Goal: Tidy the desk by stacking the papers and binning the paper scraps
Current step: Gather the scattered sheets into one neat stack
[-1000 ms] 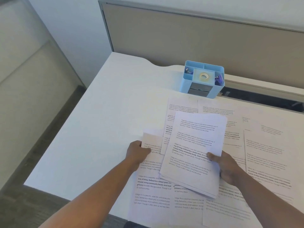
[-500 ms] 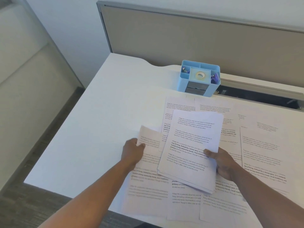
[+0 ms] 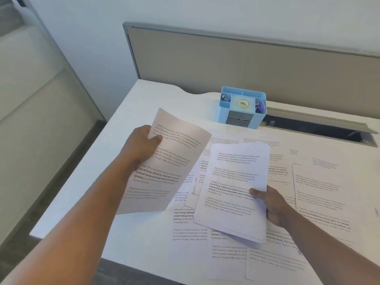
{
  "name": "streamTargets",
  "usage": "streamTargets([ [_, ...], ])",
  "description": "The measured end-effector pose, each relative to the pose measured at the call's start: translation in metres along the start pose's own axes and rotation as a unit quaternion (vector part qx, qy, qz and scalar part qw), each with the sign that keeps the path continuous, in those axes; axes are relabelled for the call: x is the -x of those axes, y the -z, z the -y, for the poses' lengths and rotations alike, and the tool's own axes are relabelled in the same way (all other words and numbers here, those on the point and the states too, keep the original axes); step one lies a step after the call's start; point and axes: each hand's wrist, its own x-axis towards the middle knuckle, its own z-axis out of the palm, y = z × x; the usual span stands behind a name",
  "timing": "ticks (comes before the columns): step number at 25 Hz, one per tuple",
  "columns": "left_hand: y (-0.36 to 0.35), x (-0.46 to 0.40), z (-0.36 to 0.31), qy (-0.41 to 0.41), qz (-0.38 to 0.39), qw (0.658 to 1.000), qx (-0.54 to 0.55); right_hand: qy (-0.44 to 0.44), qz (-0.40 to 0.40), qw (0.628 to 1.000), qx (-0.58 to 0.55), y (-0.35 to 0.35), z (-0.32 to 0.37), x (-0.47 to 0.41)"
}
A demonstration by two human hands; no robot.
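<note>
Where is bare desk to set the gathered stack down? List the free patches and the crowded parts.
Free: the white desk along its left edge, from the light blue plastic organiser down to the left hand with its lifted printed sheet. Crowded: loose printed sheets overlap across the middle, right and near edge, beneath the right hand holding the white paper stack.

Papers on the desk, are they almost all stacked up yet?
Not yet. Done: a small stack is gathered, gripped by the right hand. In hand: the left hand pinches a single sheet lifted off the desk, not yet on the stack. Left: many loose sheets lie spread across the desk. No scraps or bin show in this view, so that part can't be judged.
</note>
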Motion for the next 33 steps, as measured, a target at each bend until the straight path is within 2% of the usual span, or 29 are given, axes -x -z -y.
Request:
streamTargets([
  [4, -0.002, -0.007, -0.016, 0.061, 0.115, 0.97, 0.204, 0.025, 0.017, 1.0, -0.007, -0.011, 0.015, 0.012],
  [7, -0.012, -0.012, -0.018, 0.077, 0.148, 0.948, 0.272, 0.038, 0.029, 0.999, -0.014, -0.023, 0.028, 0.024],
  [9, -0.023, -0.014, -0.016, 0.083, 0.158, 0.947, 0.269, 0.045, 0.033, 0.998, -0.022, -0.031, 0.034, 0.034],
  [13, -0.05, -0.015, 0.006, 0.094, 0.119, 0.97, 0.189, 0.063, 0.052, 0.996, -0.035, -0.04, 0.038, 0.048],
  [15, -0.062, -0.011, 0.02, 0.107, 0.11, 0.972, 0.179, 0.071, 0.054, 0.995, -0.042, -0.042, 0.037, 0.054],
  [18, -0.077, -0.002, 0.037, 0.14, 0.097, 0.958, 0.231, 0.071, 0.032, 0.996, -0.053, -0.043, 0.031, 0.062],
  [25, -0.1, 0.013, 0.043, 0.196, 0.133, 0.906, 0.35, 0.086, 0.079, 0.993, -0.005, -0.055, 0.029, 0.083],
  [30, -0.107, 0.012, 0.044, 0.183, 0.146, 0.909, 0.346, 0.091, 0.093, 0.991, -0.033, -0.06, 0.024, 0.084],
  [33, -0.104, 0.011, 0.041, 0.167, 0.145, 0.905, 0.362, 0.095, 0.103, 0.99, 0.003, -0.057, 0.023, 0.082],
])
